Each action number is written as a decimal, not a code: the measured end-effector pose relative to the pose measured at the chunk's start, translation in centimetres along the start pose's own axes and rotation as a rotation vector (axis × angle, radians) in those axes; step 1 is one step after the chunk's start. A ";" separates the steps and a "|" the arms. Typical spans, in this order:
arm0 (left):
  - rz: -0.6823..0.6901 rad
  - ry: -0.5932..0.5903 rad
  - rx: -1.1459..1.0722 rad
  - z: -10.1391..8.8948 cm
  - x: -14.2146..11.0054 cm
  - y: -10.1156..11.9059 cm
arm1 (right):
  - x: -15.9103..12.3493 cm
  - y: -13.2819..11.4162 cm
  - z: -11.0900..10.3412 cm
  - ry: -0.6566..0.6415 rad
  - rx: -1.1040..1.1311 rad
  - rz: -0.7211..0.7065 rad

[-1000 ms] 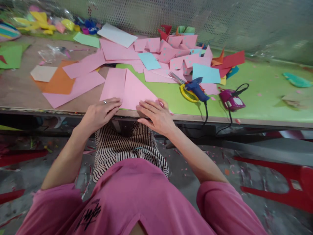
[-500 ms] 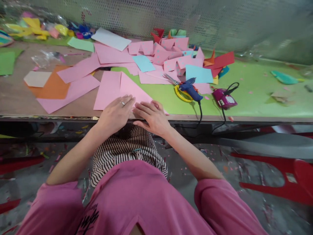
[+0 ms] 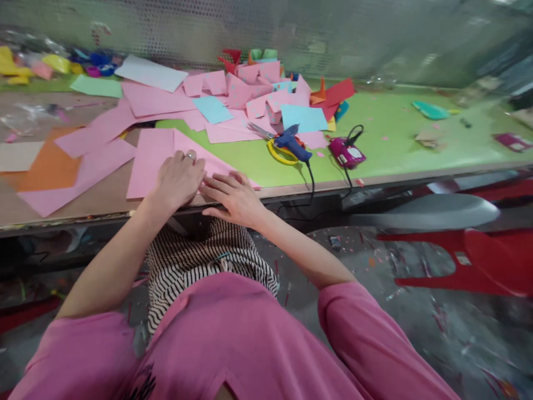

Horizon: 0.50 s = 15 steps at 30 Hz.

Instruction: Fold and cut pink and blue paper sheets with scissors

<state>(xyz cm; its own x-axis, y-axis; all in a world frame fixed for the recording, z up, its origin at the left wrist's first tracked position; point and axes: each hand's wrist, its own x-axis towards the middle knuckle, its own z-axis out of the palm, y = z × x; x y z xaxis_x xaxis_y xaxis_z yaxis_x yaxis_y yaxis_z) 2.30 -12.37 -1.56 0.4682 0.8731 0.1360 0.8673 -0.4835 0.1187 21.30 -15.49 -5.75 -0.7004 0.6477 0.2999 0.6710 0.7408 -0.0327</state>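
Watching remotely, I saw the left hand (image 3: 179, 176) curl inward, grip unclear, beside the flattened right hand (image 3: 234, 197), apparently creasing the folded pink sheet (image 3: 150, 160).

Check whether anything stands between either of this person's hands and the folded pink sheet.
Nothing visible does: the left hand and right hand both lie directly on the folded pink sheet. The yellow-handled scissors and blue glue gun lie off to the right, beyond the sheet.
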 end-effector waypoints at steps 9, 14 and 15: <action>0.014 -0.060 0.077 0.0 0.4 -0.2 | -4.9 4.0 -3.7 0.045 -0.111 0.257; 0.010 -0.142 0.080 -1.0 0.5 0.3 | -7.1 5.8 -3.8 0.011 -0.134 0.253; 0.008 -0.152 0.092 -1.1 0.5 0.4 | -7.2 5.8 -3.7 0.011 -0.142 0.256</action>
<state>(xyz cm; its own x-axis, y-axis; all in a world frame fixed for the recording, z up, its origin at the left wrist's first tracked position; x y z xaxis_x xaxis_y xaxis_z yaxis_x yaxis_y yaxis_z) 2.70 -12.16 -0.31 0.4896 0.8718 -0.0144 0.8718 -0.4891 0.0266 31.13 -16.50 -4.61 -0.5014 0.8078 0.3099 0.8537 0.5202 0.0251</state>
